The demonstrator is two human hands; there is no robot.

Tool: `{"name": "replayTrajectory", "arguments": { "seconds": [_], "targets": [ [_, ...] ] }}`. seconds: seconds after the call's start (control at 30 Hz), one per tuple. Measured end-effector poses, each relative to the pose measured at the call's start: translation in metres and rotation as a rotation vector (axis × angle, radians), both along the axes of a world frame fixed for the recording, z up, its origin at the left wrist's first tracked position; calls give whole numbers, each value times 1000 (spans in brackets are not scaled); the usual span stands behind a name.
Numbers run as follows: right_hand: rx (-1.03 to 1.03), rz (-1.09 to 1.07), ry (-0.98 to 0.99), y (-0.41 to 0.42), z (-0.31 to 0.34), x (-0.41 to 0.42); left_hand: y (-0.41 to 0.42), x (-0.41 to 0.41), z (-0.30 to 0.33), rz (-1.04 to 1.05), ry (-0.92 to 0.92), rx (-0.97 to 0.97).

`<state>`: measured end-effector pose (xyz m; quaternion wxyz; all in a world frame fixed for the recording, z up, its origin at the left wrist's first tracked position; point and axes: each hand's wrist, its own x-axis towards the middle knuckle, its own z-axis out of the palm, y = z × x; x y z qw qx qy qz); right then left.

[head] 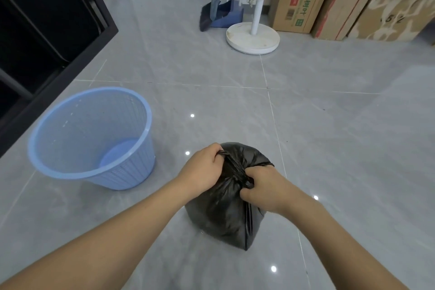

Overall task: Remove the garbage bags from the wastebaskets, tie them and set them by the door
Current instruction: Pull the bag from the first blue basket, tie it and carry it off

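Cardboard box [299, 2] shows green Chinese print; both hands grip bag [226, 214].

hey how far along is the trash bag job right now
Done: the blue wastebasket stands empty, its black garbage bag out on the floor. In hand: the left hand and right hand each grip the bag's gathered neck, tying it. Left: finishing the knot and setting it by the door, which isn't in view.
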<state>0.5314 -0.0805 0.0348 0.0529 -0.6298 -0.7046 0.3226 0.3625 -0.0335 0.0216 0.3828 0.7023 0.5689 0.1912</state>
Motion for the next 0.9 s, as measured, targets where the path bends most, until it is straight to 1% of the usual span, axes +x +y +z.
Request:
{"name": "replayTrajectory", "arguments": {
  "seconds": [0.07,0.13,0.2,0.3,0.37,0.43,0.5,0.6,0.67,0.73,0.83,0.9],
  "targets": [
    [-172,-3,80,9,17,2,0,0,2,12,-66,-1],
    [-288,-28,209,19,27,2,4,-1,3,36,-190,-81],
    [-332,-50,316,27,29,2,9,-3,3,19,-274,-146],
    [-314,-35,342,27,28,0,16,-3,1,-48,-308,-177],
    [-253,-14,331,21,26,-1,19,-2,-2,-93,-214,-157],
    [-113,16,266,13,20,2,18,-1,-6,-137,-87,-103],
    [128,54,121,4,8,7,15,0,-9,-134,-13,-52],
    [538,77,-132,-11,-16,7,8,3,-13,-82,29,-10],
    [740,72,-304,-17,-29,5,6,5,-14,-63,41,-14],
    [773,58,-383,-19,-35,3,7,6,-16,-14,7,-79],
    [677,81,-375,-14,-35,5,11,7,-16,26,-35,-156],
    [660,110,-402,-15,-33,7,13,9,-14,24,-41,-181]
  ]
}}
